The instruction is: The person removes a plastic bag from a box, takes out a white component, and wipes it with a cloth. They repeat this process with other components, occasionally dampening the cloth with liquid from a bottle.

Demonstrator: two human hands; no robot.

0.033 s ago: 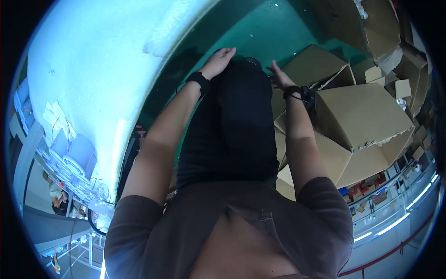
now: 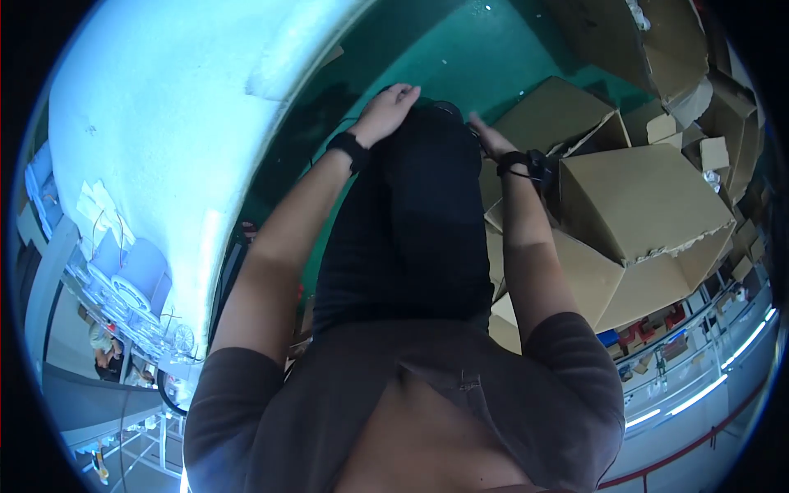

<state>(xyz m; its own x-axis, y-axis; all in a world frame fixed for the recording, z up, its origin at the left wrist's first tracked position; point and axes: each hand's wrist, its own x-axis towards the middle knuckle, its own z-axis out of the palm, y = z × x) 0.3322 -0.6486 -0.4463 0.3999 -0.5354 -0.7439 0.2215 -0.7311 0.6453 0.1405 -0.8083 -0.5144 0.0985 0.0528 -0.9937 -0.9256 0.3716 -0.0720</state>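
White surface [image 2: 148, 123]: broad, pale, curved by the lens, filling the 9 to 11 o'clock part of the view.
Green floor [image 2: 485, 57]: teal, glossy, at 12 o'clock, between white surface and boxes.
Cardboard boxes [image 2: 641, 205]: brown, piled from 1 to 4 o'clock, some flaps open, edges torn; nearest one just beside the right forearm.
Brown shirt [image 2: 394, 411]: at 6 o'clock, short sleeves on both upper arms.
Black trousers [image 2: 419, 230]: dark cloth at centre, running up toward 12 o'clock between the two forearms.
Left hand [image 2: 386, 111]: at 12 o'clock, fingers loosely curled, resting on the far end of the black trousers; gripping or merely touching, cannot tell.
Right hand [image 2: 491, 138]: at 1 o'clock, flat and open, fingers straight, pressed to the side of the black trousers.
Wristbands [image 2: 348, 148]: black, one on each wrist.
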